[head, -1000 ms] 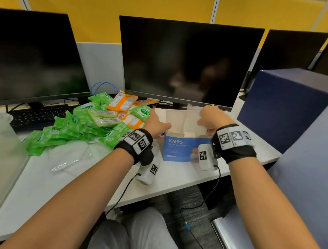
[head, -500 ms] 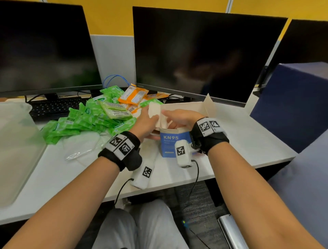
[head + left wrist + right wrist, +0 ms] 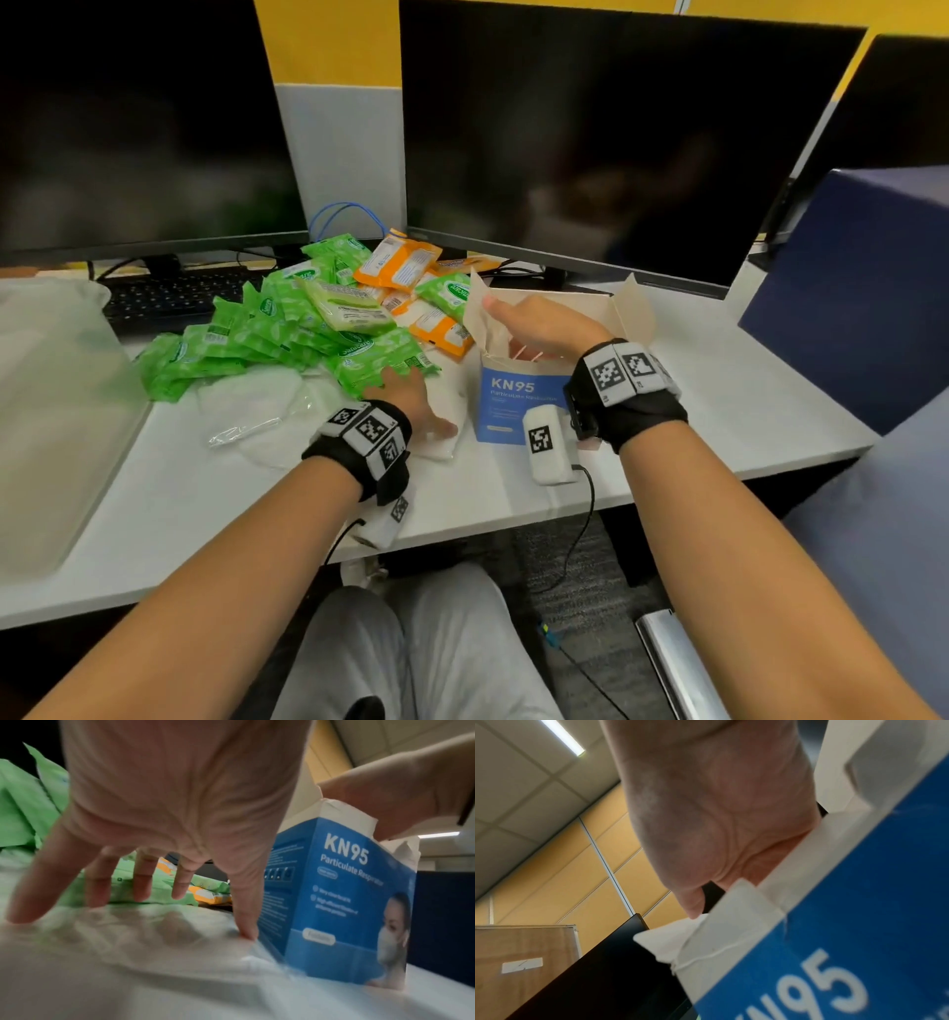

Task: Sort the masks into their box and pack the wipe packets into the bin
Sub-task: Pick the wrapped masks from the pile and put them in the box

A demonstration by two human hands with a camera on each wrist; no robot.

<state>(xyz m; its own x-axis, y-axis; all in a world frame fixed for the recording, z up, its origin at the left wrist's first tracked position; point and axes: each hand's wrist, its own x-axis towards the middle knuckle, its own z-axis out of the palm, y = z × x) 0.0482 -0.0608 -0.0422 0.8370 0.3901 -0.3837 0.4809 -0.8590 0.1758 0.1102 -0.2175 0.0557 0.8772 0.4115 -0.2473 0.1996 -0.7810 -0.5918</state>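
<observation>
— Masks (image 3: 441,411) in clear wrappers are lain under the left hand (image 3: 411,406), whose spread fingertips are pressed on the top one, just beside the box (image 3: 518,406).
— And the right hand (image 3: 544,329)?
— Laid flat over the box mouth; its fingers cannot be seen. The flaps should be kept apart while one mask is slid in.
— The surroundings?
— A white counter (image 3: 719,390); wipe packets (image 3: 287,334) are heaped beyond the left fingers, monitors (image 3: 616,144) behind.
</observation>
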